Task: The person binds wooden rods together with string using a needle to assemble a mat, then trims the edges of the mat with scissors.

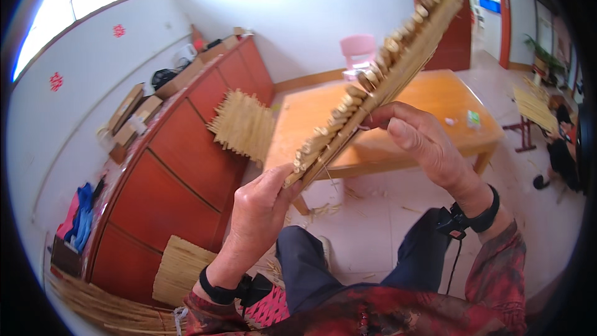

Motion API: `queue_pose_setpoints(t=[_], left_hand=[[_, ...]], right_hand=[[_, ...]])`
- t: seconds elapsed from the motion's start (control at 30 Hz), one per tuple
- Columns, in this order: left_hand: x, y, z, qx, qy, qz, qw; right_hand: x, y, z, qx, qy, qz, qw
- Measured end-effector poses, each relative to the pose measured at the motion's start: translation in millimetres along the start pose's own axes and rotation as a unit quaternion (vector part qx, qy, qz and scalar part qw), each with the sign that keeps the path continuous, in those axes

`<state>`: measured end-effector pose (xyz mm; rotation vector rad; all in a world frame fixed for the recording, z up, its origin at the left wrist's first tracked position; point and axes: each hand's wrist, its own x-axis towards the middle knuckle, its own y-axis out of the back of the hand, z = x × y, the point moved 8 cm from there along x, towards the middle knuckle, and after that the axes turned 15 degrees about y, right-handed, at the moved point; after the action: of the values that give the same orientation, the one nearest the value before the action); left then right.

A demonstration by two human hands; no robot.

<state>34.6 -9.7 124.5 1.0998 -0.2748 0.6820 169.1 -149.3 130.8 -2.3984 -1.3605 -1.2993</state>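
A panel of pale, bound straw-coloured stalks (392,81) is held up diagonally in front of me, its row of cut ends along the upper left side. My left hand (261,205) grips its lower end, thumb against the stalks. My right hand (423,146) has its curled fingers on the middle of the lower edge, near a thin cord dangling from the binding; the fingertips are partly hidden. Behind the panel stands a wooden table (453,87), with a small green-and-white packet (473,119) at its right.
Red cabinets (168,149) piled with boxes line the left. Stalk mats (239,124) (180,267) lean there, and loose stalks (106,302) lie lower left. A pink chair (356,46) is behind the table. At right are a low stand (522,130) with stalks and dark items I cannot make out.
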Motion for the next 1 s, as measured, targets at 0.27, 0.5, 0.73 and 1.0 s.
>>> queue_pose_setpoints(t=[0.27,0.5,0.73,1.0], left_hand=[[-33.0,17.7,-63.4,-0.384,0.207,-0.006,0.9],[-68.4,-18.3,-120.3,-0.491,0.306,-0.061,0.813],[-109.3,-77.5,-183.3,-0.51,0.401,-0.096,0.755],[-140.7,-109.6,-236.5,-0.467,0.438,-0.097,0.762]], right_hand=[[24.2,-61.7,-2.4,-0.206,0.286,-0.009,0.936],[13.5,-113.6,31.0,-0.265,0.311,-0.044,0.912],[-18.2,-167.5,91.6,-0.276,0.309,-0.096,0.905],[-28.3,-231.6,131.2,-0.236,0.333,-0.175,0.896]])
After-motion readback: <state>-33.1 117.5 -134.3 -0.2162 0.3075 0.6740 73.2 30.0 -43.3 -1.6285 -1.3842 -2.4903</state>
